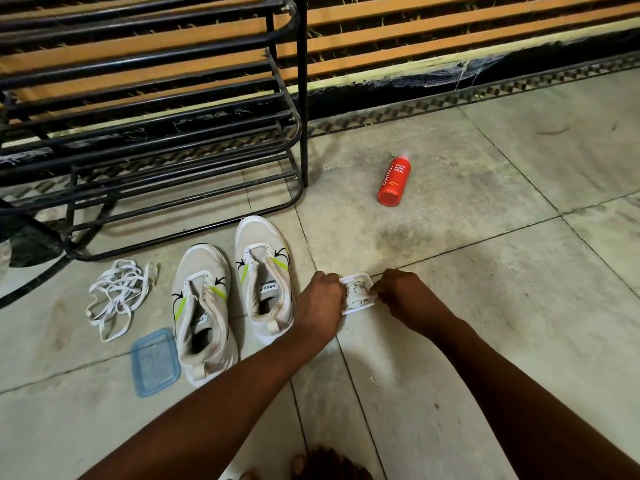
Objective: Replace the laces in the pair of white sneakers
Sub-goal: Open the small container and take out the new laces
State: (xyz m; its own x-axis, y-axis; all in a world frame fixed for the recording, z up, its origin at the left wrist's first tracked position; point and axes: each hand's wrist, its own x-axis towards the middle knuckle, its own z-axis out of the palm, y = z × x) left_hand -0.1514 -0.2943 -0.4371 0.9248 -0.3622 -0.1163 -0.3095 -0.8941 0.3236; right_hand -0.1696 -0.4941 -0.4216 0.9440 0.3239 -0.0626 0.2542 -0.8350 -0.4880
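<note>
Laces (356,295), a bundled white bunch, are sitting in a small white container (365,278) on the floor tiles, just right of the sneakers. The left hand (320,299) is curling its fingers against the container's left side, and the right hand (403,296) is pinching at the bundle's right edge; how firmly either is gripping cannot be told, since the fingertips are hidden. Being soft, light and limp, the laces are likely to tangle and slip, so taking them by a free end would probably serve better than by the mass. Two white sneakers (242,292) are standing side by side, toes pointing away, their eyelets looking empty. Further left a loose heap of flat white laces (117,296) is lying beside a blue lid (156,362). Beyond, a red bottle (393,180) is lying on its side near a black metal rack (173,133).
</note>
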